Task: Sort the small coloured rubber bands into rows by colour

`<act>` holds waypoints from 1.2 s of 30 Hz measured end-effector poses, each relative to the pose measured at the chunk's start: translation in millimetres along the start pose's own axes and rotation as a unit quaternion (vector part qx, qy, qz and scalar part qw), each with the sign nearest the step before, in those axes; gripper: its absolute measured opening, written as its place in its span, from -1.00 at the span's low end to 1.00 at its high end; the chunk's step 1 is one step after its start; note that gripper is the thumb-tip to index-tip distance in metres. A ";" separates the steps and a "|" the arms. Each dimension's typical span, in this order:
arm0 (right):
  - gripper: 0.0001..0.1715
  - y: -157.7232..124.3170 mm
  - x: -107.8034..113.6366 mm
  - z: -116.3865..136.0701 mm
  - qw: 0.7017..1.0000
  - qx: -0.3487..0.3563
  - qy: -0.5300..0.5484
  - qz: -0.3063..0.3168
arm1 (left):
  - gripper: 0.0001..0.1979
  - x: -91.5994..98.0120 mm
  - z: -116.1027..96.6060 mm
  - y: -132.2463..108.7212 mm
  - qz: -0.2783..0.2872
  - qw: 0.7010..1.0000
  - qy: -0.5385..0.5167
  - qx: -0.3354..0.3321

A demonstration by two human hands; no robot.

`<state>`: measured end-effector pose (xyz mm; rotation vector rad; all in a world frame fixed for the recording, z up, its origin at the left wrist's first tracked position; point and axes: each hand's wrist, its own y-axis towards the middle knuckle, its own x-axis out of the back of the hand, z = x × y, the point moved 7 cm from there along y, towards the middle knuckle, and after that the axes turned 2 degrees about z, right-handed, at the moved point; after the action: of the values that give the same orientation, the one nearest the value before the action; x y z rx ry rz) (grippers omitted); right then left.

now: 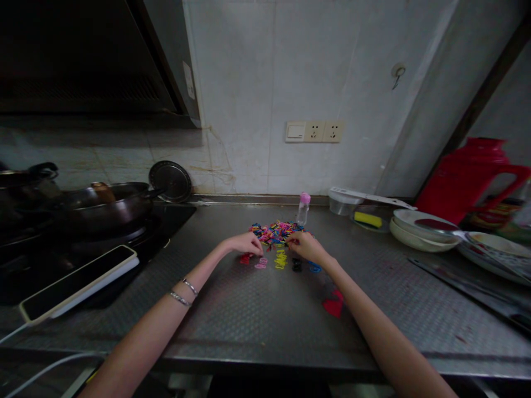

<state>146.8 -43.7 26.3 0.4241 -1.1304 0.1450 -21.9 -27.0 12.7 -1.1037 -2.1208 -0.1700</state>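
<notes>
A mixed pile of small coloured rubber bands (276, 231) lies on the steel counter (257, 309). In front of it sit small sorted heaps: red (245, 258), pink (261, 263), yellow (281, 258), black (297, 266) and blue (315, 268). My left hand (244, 244) rests at the pile's left edge, fingers curled down, above the red and pink heaps. My right hand (305, 247) pinches at the pile's right edge; what is between its fingers is too small to make out. A small bottle with a pink cap (303, 208) stands just behind the pile.
A stove with a dark wok (103, 207) and a lid (170, 181) is at left, a phone (78, 282) lying on its edge. Plates and bowls (423, 228), a yellow sponge (368, 219), a plastic container (344, 202) and a red thermos (473, 177) crowd the right.
</notes>
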 end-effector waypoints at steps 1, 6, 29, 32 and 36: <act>-0.70 -0.1 0.4 0.4 1.000 -0.002 0.000 -0.002 | -0.75 0.9 0.4 0.0 -0.006 1.000 0.002 -0.002; -0.70 -0.5 2.9 0.6 1.000 -0.012 0.001 -0.006 | -0.75 9.3 1.1 -0.4 -0.055 0.998 0.015 -0.004; -0.73 23.3 -27.6 64.4 0.992 0.029 -0.095 0.077 | -0.71 41.0 27.0 -0.2 -0.227 0.973 0.037 0.030; -0.70 23.1 -28.3 57.8 0.992 0.015 -0.087 0.087 | -0.72 41.2 25.7 -1.2 -0.227 0.973 0.030 0.026; -0.68 23.6 -27.8 51.2 0.995 0.012 -0.069 0.078 | -0.73 40.3 25.5 -0.9 -0.224 0.974 0.021 0.026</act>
<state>84.0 -39.9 25.5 0.3710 -1.2992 0.2687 -51.2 9.8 20.8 -0.5721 -2.2919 -0.3430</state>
